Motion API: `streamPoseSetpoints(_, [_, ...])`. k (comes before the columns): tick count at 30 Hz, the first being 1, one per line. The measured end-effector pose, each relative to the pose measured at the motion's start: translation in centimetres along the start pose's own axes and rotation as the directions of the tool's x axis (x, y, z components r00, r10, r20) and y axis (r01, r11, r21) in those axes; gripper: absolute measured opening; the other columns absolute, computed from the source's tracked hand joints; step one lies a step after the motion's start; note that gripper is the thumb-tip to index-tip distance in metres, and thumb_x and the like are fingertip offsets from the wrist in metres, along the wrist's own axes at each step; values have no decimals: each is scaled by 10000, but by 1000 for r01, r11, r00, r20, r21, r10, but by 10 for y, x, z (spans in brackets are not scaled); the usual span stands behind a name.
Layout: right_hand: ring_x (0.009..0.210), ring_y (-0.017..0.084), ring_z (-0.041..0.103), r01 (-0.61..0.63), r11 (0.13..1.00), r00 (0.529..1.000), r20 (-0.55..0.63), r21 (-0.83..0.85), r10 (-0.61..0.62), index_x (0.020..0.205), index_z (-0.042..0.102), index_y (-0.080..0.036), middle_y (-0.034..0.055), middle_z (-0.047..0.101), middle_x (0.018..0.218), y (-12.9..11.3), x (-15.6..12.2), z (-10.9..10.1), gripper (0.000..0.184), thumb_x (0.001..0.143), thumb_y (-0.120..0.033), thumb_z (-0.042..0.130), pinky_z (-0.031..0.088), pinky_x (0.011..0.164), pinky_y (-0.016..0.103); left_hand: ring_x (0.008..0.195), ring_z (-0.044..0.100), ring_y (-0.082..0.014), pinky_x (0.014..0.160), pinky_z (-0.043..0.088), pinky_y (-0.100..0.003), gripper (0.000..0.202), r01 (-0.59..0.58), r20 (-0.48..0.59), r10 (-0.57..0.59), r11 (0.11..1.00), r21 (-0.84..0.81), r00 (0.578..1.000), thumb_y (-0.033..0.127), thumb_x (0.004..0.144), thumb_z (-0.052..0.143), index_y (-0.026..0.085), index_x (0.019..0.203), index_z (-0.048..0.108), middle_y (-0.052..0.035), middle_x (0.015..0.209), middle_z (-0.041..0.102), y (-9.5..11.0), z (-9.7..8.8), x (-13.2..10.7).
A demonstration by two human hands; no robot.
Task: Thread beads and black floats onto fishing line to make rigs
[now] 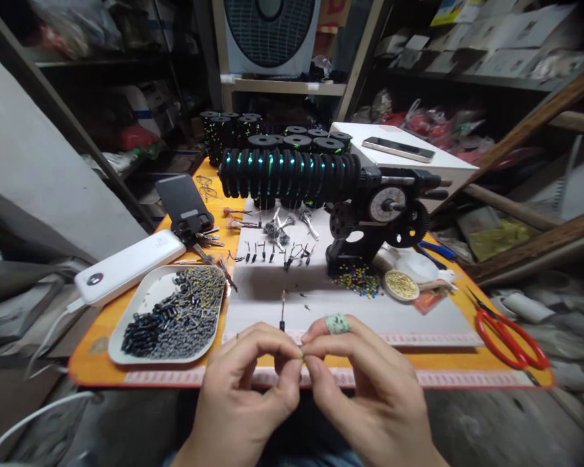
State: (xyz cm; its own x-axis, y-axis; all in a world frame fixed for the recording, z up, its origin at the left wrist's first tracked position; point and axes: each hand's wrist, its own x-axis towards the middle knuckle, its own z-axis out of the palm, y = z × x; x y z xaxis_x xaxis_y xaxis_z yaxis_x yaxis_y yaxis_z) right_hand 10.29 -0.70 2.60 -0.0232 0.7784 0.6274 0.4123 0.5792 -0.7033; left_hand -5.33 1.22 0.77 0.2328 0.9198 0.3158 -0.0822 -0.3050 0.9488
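Note:
My left hand point(257, 376) and my right hand point(360, 376) meet at the table's front edge, thumb and forefinger of each pinched together. Something tiny sits between the fingertips, too small to name. Green tape point(337, 323) wraps one finger of my right hand. Just beyond my left fingers stands a small black piece with a thin orange-tipped stem point(282, 318). A few tiny pieces point(307, 307) lie near it on the white sheet point(253, 305). Farther back is a row of small black pieces with thin leads point(271, 254).
A white tray point(119, 347) of small grey and black parts stands left, beside a white power bank point(131, 266). A black geared winder point(360, 214) carries a ribbed roller point(292, 174). Coloured beads point(357, 280), a dish of gold bits point(401, 285) and red-handled scissors point(509, 337) lie right.

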Motion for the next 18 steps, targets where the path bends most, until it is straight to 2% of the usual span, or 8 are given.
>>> streamPoseSetpoints(2, [707, 130, 667, -25, 1000, 1000, -11, 4, 25, 851, 684, -165, 18, 675, 754, 1, -2, 0, 154, 836, -29, 612, 573, 668, 233, 782, 674, -116, 722, 562, -182, 249, -28, -6, 28, 1000, -4, 1000, 18, 862, 635, 261, 887, 679, 27, 829, 699, -3, 1, -4])
streamPoseSetpoints(6, [676, 128, 641, -85, 996, 996, -8, -6, 85, 824, 651, -187, -3, 647, 732, 5, -7, 0, 140, 848, -60, 599, 554, 648, 242, 770, 687, -109, 727, 572, -189, 266, -18, -67, 13, 997, -74, 998, 1, 872, 588, 262, 875, 638, 37, 840, 720, -7, 4, -9])
streamPoseSetpoints(8, [687, 131, 642, -105, 994, 994, 9, -12, 105, 843, 644, -196, -6, 647, 747, 7, -9, -2, 141, 856, -65, 594, 548, 647, 248, 784, 690, -110, 718, 574, -178, 270, -20, -67, 18, 999, -29, 998, -2, 861, 586, 263, 880, 631, 38, 844, 718, -5, 4, -9])
streamPoseSetpoints(10, [691, 129, 640, -109, 994, 994, 18, -17, 110, 849, 639, -197, -8, 643, 754, 7, -9, -3, 147, 859, -59, 588, 537, 643, 246, 786, 692, -112, 706, 577, -171, 294, -49, -28, 52, 994, 93, 998, 1, 849, 607, 268, 964, 651, 32, 852, 713, -1, 1, -7])
streamPoseSetpoints(13, [683, 116, 625, -93, 996, 995, 22, -20, 93, 851, 640, -192, -15, 633, 750, 6, -9, -4, 142, 859, -60, 588, 524, 649, 234, 745, 695, -113, 679, 572, -170, 321, -224, 91, 206, 931, 289, 974, -7, 831, 651, 227, 1050, 676, 2, 838, 722, 3, -3, -1])
streamPoseSetpoints(15, [685, 107, 616, -100, 995, 994, 38, -18, 101, 861, 638, -195, -21, 631, 763, 5, -10, -5, 139, 859, -62, 597, 513, 656, 227, 725, 699, -117, 679, 566, -176, 260, -357, 152, 323, 858, 370, 934, -20, 826, 660, 182, 987, 691, -21, 809, 733, 4, -5, 3])
streamPoseSetpoints(16, [694, 106, 615, -116, 993, 992, 50, -15, 116, 866, 634, -199, -23, 631, 774, 5, -10, -5, 140, 861, -63, 600, 508, 661, 225, 722, 700, -119, 685, 563, -178, 226, -394, 162, 359, 830, 396, 919, -21, 825, 662, 168, 944, 691, -27, 795, 735, 4, -6, 4])
streamPoseSetpoints(18, [716, 108, 613, -159, 987, 985, 66, 0, 158, 863, 624, -207, -26, 627, 785, 6, -12, -6, 143, 868, -66, 598, 497, 667, 225, 725, 704, -119, 698, 559, -176, 189, -399, 162, 366, 815, 420, 917, -9, 830, 666, 158, 918, 681, -29, 786, 735, 2, -6, 5])
